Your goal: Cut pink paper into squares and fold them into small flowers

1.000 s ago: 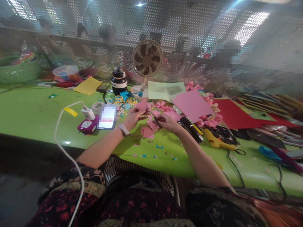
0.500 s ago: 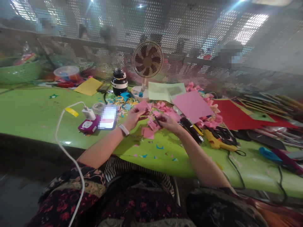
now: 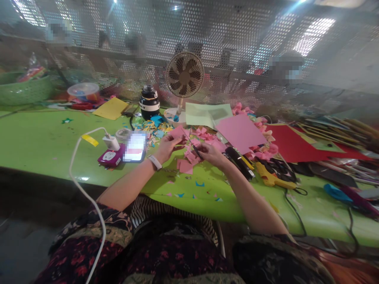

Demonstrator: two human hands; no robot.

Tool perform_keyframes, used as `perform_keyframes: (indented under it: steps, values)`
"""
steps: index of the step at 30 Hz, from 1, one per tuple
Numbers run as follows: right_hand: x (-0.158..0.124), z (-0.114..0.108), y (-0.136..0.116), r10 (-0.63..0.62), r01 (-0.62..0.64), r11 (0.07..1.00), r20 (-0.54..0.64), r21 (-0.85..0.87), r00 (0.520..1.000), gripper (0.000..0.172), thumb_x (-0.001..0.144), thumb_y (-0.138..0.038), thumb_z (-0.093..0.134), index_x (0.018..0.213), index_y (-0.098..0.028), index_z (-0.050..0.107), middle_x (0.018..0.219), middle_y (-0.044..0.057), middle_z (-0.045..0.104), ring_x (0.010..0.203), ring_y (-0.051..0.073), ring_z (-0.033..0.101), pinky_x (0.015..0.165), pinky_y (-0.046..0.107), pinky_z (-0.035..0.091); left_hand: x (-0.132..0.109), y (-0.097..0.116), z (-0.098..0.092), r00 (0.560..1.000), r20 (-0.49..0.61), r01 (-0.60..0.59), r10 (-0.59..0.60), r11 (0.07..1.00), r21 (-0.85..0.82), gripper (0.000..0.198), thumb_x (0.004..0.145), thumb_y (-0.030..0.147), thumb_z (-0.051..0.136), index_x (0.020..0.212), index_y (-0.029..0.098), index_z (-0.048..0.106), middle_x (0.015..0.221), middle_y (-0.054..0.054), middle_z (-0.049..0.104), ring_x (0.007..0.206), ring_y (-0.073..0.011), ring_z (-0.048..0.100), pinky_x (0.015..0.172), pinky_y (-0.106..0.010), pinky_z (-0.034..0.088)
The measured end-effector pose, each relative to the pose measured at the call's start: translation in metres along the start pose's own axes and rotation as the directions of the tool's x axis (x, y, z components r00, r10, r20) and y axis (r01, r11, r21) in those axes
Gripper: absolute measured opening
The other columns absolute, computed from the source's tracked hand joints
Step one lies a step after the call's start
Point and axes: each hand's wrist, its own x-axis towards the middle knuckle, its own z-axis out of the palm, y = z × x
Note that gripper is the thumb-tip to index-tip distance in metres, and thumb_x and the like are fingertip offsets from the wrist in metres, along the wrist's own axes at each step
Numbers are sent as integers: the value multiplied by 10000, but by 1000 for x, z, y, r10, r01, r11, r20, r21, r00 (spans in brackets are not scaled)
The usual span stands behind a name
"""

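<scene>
My left hand (image 3: 168,146), with a white band at the wrist, pinches a small pink paper piece (image 3: 177,132) above the green table. Beside it my right hand (image 3: 209,153) is closed on dark-handled scissors (image 3: 195,149), whose tip points up and left toward that piece. Below and between the hands lie pink paper squares (image 3: 186,166). More pink cut pieces (image 3: 204,134) are heaped just behind. A large pink sheet (image 3: 241,132) lies to the right of my right hand.
A phone (image 3: 135,146) and purple power adapter (image 3: 111,157) with a white cable sit left. Behind stand a black bottle (image 3: 149,103) and a fan (image 3: 185,75). At the right are a black stapler-like tool (image 3: 239,162), yellow glue gun (image 3: 274,177) and red sheets (image 3: 291,142).
</scene>
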Motion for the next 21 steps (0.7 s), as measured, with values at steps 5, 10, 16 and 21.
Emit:
perform_keyframes:
  steps: [5, 10, 16, 21]
  values:
    - [1, 1, 1, 5, -5, 1000, 11, 15, 1000, 608, 625, -733, 842, 803, -195, 619, 663, -17, 636, 579, 111, 571, 506, 249, 482, 1, 0, -1, 1000, -1, 12, -12, 1000, -8, 215, 697, 187, 919, 799, 127, 740, 825, -68, 772, 744, -149, 722, 720, -283, 583]
    - [1, 0, 3, 21, -21, 1000, 12, -4, 1000, 556, 691, -690, 841, 793, -201, 597, 653, -16, 624, 555, 108, 557, 485, 245, 464, 1, 1, 1, 1000, -8, 18, -19, 1000, -21, 237, 659, 190, 941, 779, 124, 748, 794, -60, 770, 675, -132, 706, 666, -264, 570]
    - [2, 0, 3, 7, -7, 1000, -3, -23, 1000, 622, 659, -755, 822, 789, -188, 602, 617, -18, 608, 520, 91, 510, 451, 227, 389, 1, 2, 0, 1000, 4, 18, -18, 1000, -21, 213, 680, 175, 926, 788, 122, 751, 796, -67, 773, 675, -128, 706, 678, -262, 570]
    - [1, 2, 1, -1, 0, 1000, -12, -12, 1000, 698, 579, -834, 801, 751, -194, 582, 580, -30, 594, 481, 77, 471, 423, 225, 355, 3, 1, -1, 1000, 21, 11, -11, 1000, -15, 203, 696, 176, 918, 777, 123, 740, 766, -53, 756, 662, -126, 698, 688, -274, 567]
